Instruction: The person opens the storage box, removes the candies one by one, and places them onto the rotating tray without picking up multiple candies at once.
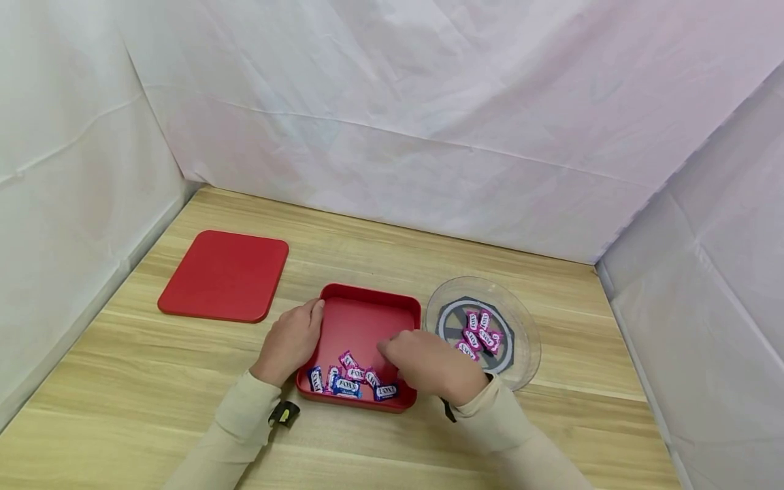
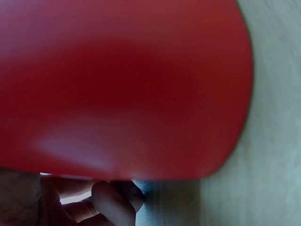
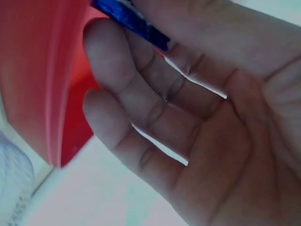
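Note:
My left hand (image 1: 289, 344) grips the left wall of a square red box (image 1: 361, 323), its fingers at the rim. In the left wrist view the box's outer side (image 2: 127, 103) fills most of the picture, with fingers (image 2: 113, 202) at its edge. Over the right part of the box is my right hand (image 1: 431, 364). The right wrist view shows it pinching a blue-wrapped candy (image 3: 131, 23) between thumb and fingers, beside the box wall. Several pink and blue wrapped candies (image 1: 347, 386) lie along the box's near side.
Right of the box stands a clear round dish (image 1: 528, 340) with several pink-wrapped candies (image 1: 471, 339) in it. A flat red lid (image 1: 226, 275) lies on the wooden table (image 1: 110, 381) at the left. White cloth walls (image 1: 392, 129) enclose the table's back and sides.

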The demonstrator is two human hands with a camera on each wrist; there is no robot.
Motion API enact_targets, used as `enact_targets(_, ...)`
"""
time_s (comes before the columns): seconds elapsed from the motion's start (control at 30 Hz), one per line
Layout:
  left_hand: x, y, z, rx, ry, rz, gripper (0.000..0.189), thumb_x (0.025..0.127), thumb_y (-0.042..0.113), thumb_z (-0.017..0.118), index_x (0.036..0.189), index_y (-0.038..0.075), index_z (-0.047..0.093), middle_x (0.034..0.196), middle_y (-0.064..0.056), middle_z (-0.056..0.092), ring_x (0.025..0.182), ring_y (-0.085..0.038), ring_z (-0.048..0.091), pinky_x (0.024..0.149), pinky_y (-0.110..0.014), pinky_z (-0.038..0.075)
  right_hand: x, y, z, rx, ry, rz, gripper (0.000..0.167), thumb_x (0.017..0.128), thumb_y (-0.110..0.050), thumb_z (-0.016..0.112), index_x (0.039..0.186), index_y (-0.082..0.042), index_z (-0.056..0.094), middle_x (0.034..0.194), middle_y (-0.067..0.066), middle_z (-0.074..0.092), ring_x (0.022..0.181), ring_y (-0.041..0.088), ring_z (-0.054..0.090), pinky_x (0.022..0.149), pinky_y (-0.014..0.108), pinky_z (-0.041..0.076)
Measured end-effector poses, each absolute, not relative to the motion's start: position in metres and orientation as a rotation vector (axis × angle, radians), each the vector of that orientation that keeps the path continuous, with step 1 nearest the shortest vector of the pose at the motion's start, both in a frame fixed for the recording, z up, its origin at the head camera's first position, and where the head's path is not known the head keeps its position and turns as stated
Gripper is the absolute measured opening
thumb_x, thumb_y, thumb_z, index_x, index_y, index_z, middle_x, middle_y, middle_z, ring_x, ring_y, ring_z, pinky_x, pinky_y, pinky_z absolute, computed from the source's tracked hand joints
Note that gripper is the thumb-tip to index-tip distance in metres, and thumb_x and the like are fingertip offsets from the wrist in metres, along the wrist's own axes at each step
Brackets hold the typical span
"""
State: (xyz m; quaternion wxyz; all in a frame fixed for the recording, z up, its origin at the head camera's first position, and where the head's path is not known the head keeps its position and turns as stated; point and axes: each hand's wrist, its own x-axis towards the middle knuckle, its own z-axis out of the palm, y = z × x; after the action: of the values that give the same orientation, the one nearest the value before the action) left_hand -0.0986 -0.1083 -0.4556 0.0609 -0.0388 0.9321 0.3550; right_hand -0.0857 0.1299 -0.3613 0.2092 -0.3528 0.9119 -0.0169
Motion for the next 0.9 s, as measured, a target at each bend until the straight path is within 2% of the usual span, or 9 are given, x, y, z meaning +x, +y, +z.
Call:
enact_targets(0.27, -0.099, -0.110, -0.456, -0.115, 2.830, 1.074, 0.049, 0.117, 0.033, 0.039, 0.145, 0.000, 0.063, 0.131, -0.023, 0.073, 0.121, -0.043, 0.070, 0.108, -0.063, 0.056, -0.093, 0.152, -0.334, -0.940, 2.556, -0.260, 0.022, 0.097, -0.003, 0.077, 0.089, -0.015, 0.061, 0.081, -0.004, 0.058, 0.076, 0.013, 0.054, 0.066, 0.025, 0.048)
enact_targets(0.5, -0.098, -0.110, -0.455, -0.114, 2.830, 1.077, 0.049, 0.117, 0.033, 0.039, 0.146, 0.000, 0.063, 0.132, -0.023, 0.073, 0.122, -0.044, 0.070, 0.108, -0.063, 0.056, -0.109, 0.183, -0.319, -0.968, 2.616, -0.364, 0.019, 0.094, 0.003, 0.078, 0.096, -0.012, 0.067, 0.090, -0.004, 0.068, 0.082, 0.009, 0.060, 0.075, 0.027, 0.055)
enact_targets(0.67, -0.098, -0.109, -0.455, -0.117, 2.828, 1.079, 0.050, 0.117, 0.033, 0.039, 0.147, 0.000, 0.062, 0.136, -0.024, 0.072, 0.125, -0.045, 0.069, 0.109, -0.064, 0.055, -0.125, 0.209, -0.318, -0.932, 2.657, -0.450, 0.020, 0.093, 0.004, 0.078, 0.093, -0.013, 0.067, 0.085, -0.006, 0.065, 0.078, 0.008, 0.057, 0.072, 0.027, 0.053)
enact_targets(0.9, -0.099, -0.108, -0.455, -0.122, 2.821, 1.080, 0.051, 0.118, 0.033, 0.040, 0.149, -0.001, 0.060, 0.138, -0.024, 0.071, 0.126, -0.045, 0.069, 0.109, -0.063, 0.054, -0.145, 0.238, -0.328, -0.773, 2.633, -0.498, 0.014, 0.097, 0.002, 0.074, 0.098, -0.011, 0.068, 0.088, -0.002, 0.068, 0.078, 0.011, 0.058, 0.073, 0.031, 0.054)
